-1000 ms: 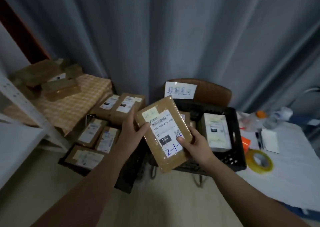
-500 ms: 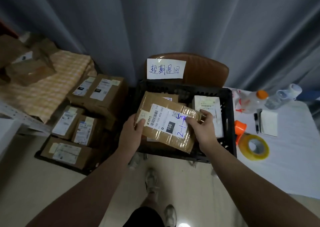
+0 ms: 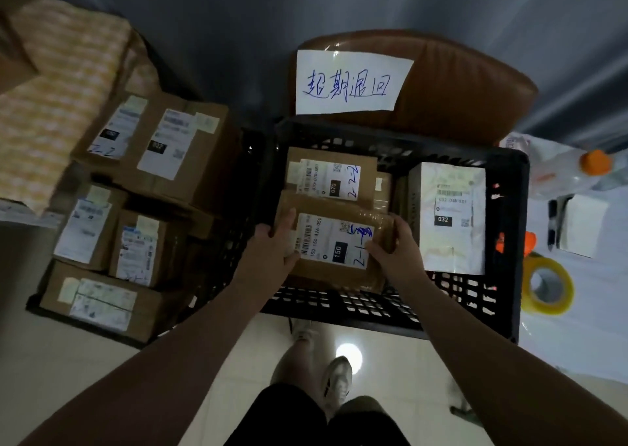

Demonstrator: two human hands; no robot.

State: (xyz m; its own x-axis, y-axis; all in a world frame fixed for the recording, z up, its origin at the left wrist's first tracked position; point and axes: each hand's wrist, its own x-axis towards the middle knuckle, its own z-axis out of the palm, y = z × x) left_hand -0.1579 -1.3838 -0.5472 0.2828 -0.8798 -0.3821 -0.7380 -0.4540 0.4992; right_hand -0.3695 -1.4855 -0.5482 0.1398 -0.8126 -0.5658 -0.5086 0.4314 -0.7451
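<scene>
Two hands on one pkg. My left hand (image 3: 275, 248) grips the left short end of the brown 150 parcel (image 3: 334, 245), thumb on top by the barcode and fingers tucked under. My right hand (image 3: 394, 245) pinches the right short end, thumb over the blue scribble and fingers curled round the edge.

The parcel is inside the black crate (image 3: 520, 241), front-left part, label up. Can't tell if it rests on the crate floor or hangs just above it, since the underside is hidden. Its long axis runs left-right across the crate, so it lies straight between my hands and neither hand is nearer. Its far edge meets or overlaps the 070 parcel (image 3: 329, 177). My guess is that letting go is next. The right-hand fingers sit in the narrow gap toward the white 032 parcel (image 3: 452, 218), so they should come out up and back toward the crate's near wall, not sideways.

Crate contents, 3 pkgs:
- 150 parcel, front-left
- 070 parcel, back-left
- 032 parcel, along the right side

Behind the crate there's a handwritten sign (image 3: 350, 82) on a brown chair back (image 3: 469, 85). Left of the crate are stacked brown boxes (image 3: 163, 146). Right of the crate are a yellow tape roll (image 3: 547, 286), an orange-cap bottle (image 3: 594, 162), a pen (image 3: 552, 221) and a notepad (image 3: 582, 228).
</scene>
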